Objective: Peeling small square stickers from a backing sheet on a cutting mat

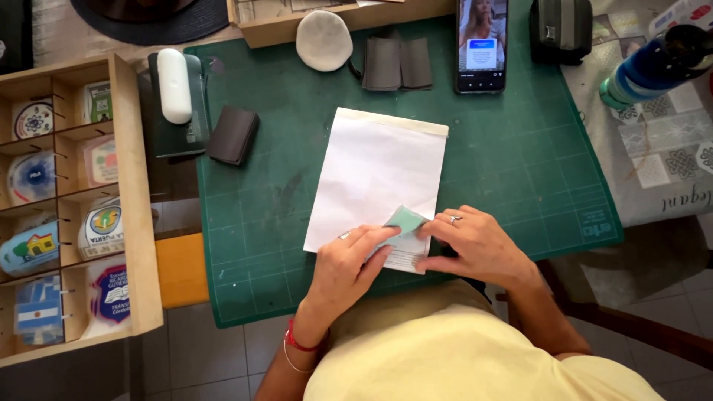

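Head view looks down on a dark green gridded cutting mat (520, 163), where a white rectangular paper pad (375, 174) lies tilted near the middle. At its lower right corner both hands meet on a small pale green folded paper piece (405, 220). The left hand (347, 266) presses its extended fingers flat along the piece's lower left edge; the right hand (483, 249), a ring on one finger, pinches the piece's right corner between fingertips. Beneath the green piece sits a small white slip, possibly printed, though the view is too soft to tell.

On the person's left stands a pale wooden compartment rack (137, 223) holding round and shield-shaped stickers in blue, white, green and purple, one to a slot. At the mat's far edge lie a white round fabric disc (324, 40), dark grey folded leather pieces (397, 64), and a black smartphone (481, 44) with its screen lit.
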